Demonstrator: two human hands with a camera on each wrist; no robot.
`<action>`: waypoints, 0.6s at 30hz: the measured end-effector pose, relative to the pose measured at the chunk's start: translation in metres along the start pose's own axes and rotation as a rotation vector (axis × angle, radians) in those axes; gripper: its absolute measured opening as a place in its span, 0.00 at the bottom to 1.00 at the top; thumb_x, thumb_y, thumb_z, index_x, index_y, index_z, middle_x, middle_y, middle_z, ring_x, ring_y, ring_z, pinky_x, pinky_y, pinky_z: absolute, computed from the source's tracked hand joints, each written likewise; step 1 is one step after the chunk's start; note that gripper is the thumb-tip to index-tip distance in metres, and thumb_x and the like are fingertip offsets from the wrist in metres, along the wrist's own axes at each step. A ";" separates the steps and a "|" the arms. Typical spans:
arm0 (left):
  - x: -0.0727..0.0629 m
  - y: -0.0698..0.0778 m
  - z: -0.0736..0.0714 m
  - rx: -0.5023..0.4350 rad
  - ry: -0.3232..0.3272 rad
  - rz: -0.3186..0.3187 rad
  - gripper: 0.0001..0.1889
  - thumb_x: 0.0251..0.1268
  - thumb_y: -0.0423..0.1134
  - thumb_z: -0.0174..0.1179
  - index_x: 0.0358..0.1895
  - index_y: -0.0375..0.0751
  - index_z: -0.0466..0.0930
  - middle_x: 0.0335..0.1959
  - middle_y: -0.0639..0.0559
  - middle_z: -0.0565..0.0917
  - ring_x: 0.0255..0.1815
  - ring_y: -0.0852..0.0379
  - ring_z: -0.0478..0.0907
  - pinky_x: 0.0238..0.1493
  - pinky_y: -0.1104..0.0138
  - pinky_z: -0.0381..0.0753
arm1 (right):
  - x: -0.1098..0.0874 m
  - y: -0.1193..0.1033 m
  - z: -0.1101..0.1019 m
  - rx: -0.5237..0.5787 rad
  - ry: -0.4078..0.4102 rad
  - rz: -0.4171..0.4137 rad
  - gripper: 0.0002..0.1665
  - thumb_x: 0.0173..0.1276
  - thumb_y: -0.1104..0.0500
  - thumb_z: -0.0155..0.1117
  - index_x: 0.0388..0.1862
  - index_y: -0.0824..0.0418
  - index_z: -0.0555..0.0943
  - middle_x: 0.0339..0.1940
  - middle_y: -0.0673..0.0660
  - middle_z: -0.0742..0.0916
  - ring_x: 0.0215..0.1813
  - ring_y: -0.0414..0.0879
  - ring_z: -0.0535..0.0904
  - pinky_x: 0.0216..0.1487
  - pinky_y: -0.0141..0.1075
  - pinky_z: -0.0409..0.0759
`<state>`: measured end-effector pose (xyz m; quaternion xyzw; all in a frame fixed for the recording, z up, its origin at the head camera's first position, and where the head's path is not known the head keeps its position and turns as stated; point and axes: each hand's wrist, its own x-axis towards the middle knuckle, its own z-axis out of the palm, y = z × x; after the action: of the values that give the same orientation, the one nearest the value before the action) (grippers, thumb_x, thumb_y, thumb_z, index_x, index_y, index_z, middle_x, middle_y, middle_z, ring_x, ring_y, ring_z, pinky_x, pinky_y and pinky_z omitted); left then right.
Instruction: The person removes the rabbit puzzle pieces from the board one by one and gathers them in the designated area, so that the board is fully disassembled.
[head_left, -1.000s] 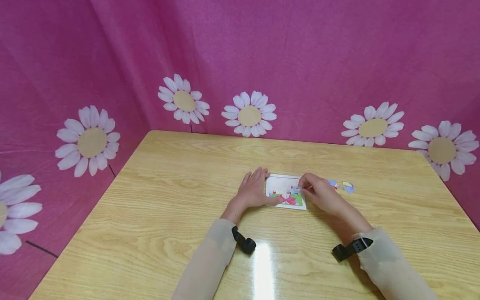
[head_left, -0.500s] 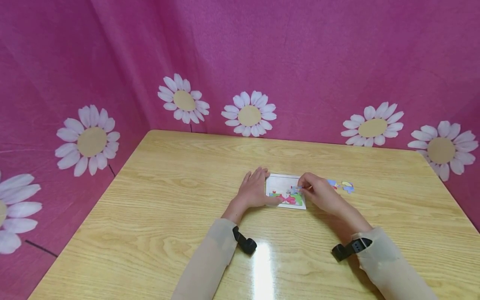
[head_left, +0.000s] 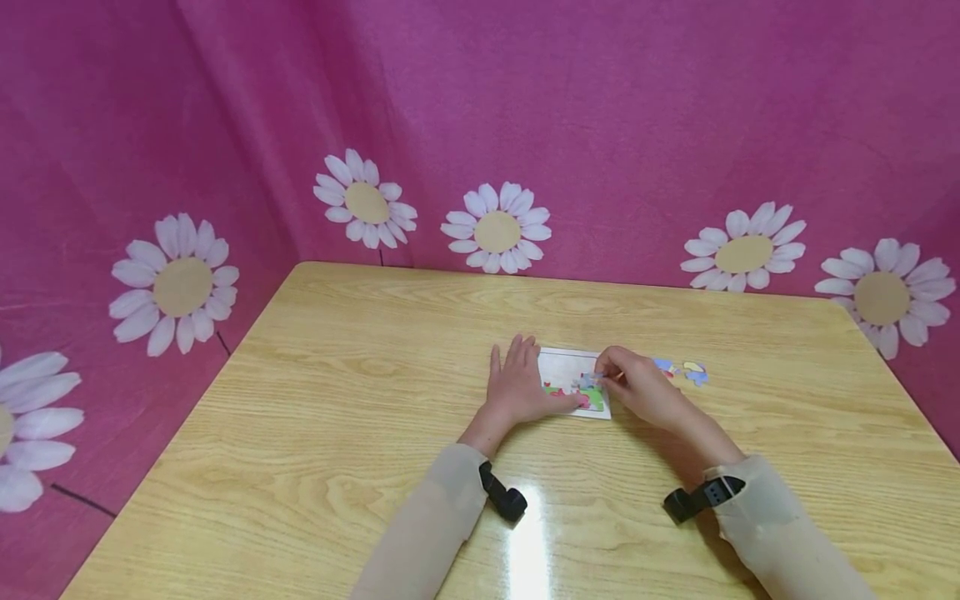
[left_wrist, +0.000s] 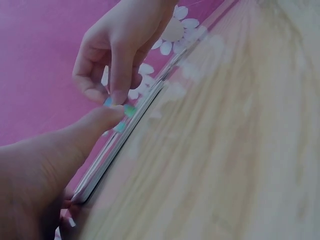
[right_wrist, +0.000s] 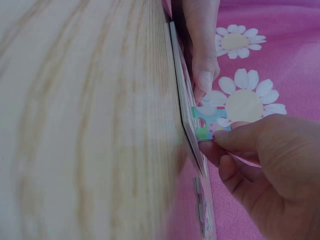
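A white-bordered jigsaw puzzle board (head_left: 564, 364) lies on the table, with green and pink pieces (head_left: 592, 398) along its near side. My left hand (head_left: 519, 390) lies over the board's left part with its fingers spread straight; its thumb (left_wrist: 92, 131) stretches across the near row. Over the board's right side, my right hand (head_left: 642, 385) pinches a jigsaw piece (right_wrist: 212, 123) between thumb and fingertips. That piece is light blue and green with small dots, and it stands tilted on the board in the right wrist view. The left hand hides part of the board.
Loose jigsaw pieces, one blue and red (head_left: 665, 367) and one blue and yellow (head_left: 696, 372), lie right of the board beyond the right hand. The wooden table (head_left: 360, 375) meets a pink curtain (head_left: 600, 108) with daisies at its back and left edges.
My left hand has shifted right over the board, its thumb now farther along the near row. The right hand stays in nearly the same place, still pinching the jigsaw piece.
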<state>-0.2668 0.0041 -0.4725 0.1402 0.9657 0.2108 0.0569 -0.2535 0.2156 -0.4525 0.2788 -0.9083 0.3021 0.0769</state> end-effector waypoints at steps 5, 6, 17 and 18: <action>0.001 0.002 0.005 0.022 0.011 -0.022 0.65 0.42 0.81 0.58 0.78 0.41 0.49 0.81 0.49 0.52 0.83 0.53 0.38 0.81 0.47 0.31 | 0.001 0.000 0.000 0.003 0.002 -0.007 0.09 0.61 0.74 0.64 0.35 0.63 0.76 0.32 0.55 0.83 0.37 0.42 0.80 0.36 0.33 0.82; 0.001 0.002 0.005 0.023 0.011 -0.026 0.65 0.41 0.81 0.58 0.78 0.41 0.49 0.81 0.49 0.51 0.83 0.53 0.38 0.81 0.47 0.31 | 0.001 0.000 0.000 0.003 0.000 -0.006 0.09 0.61 0.74 0.64 0.35 0.63 0.76 0.32 0.55 0.83 0.37 0.42 0.80 0.36 0.32 0.82; 0.000 0.005 0.004 0.006 0.011 -0.054 0.65 0.40 0.79 0.62 0.77 0.41 0.50 0.81 0.49 0.51 0.84 0.54 0.38 0.82 0.48 0.30 | 0.003 -0.004 0.003 0.013 0.013 -0.020 0.10 0.62 0.74 0.64 0.35 0.63 0.76 0.33 0.58 0.84 0.37 0.43 0.81 0.36 0.32 0.82; 0.000 0.005 0.003 0.008 0.012 -0.055 0.65 0.40 0.79 0.62 0.77 0.41 0.51 0.81 0.50 0.52 0.83 0.54 0.38 0.82 0.48 0.30 | 0.003 -0.004 0.003 0.016 0.016 -0.017 0.10 0.62 0.74 0.64 0.35 0.63 0.76 0.33 0.58 0.83 0.37 0.43 0.80 0.36 0.31 0.82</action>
<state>-0.2649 0.0098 -0.4733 0.1126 0.9704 0.2062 0.0564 -0.2536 0.2096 -0.4519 0.2849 -0.9028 0.3111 0.0842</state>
